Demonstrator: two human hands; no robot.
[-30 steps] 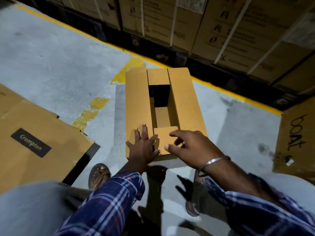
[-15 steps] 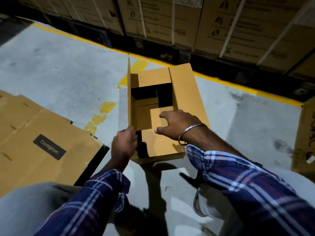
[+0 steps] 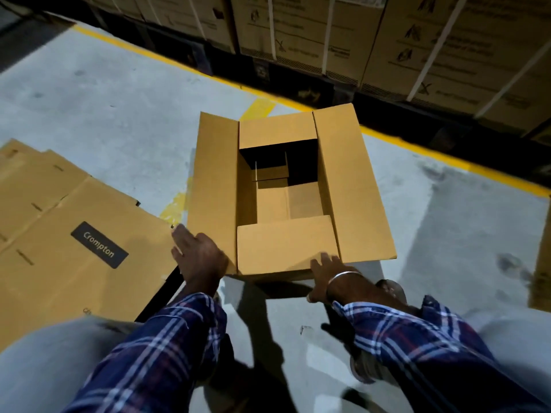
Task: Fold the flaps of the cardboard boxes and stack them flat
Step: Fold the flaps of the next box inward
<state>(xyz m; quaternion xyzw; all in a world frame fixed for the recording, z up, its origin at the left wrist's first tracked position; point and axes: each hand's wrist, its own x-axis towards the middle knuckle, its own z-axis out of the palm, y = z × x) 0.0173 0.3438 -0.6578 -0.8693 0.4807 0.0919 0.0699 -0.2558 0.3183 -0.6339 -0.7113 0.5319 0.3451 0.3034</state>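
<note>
Head view: open cardboard box [image 3: 286, 189] sits on the concrete floor [image 3: 89, 93] right in front of you, between your knees and the yellow line [image 3: 417, 144]. Both short flaps are folded in, near flap [image 3: 286, 245] lying roughly level over the opening; both long flaps, left flap [image 3: 213, 186] and right flap [image 3: 351, 186], splay outward.

Your hands are apart, one at each near corner. Left hand [image 3: 198, 257] rests against the near end of the left flap, fingers extended, not curled round anything. Right hand [image 3: 325, 274] sits at the near right corner, fingers spread over the edge by the near flap; it looks like a flat brace, not a pinch, though the palm side is hidden.

My read: you hold the corners to keep the box from sliding while the long flaps come in next. Flattened boxes [image 3: 74, 234] with the Crompton label [image 3: 100, 244] lie just beside your left hand, so the stack is in easy reach. Strapped cartons [image 3: 357, 40] line the far side.
</note>
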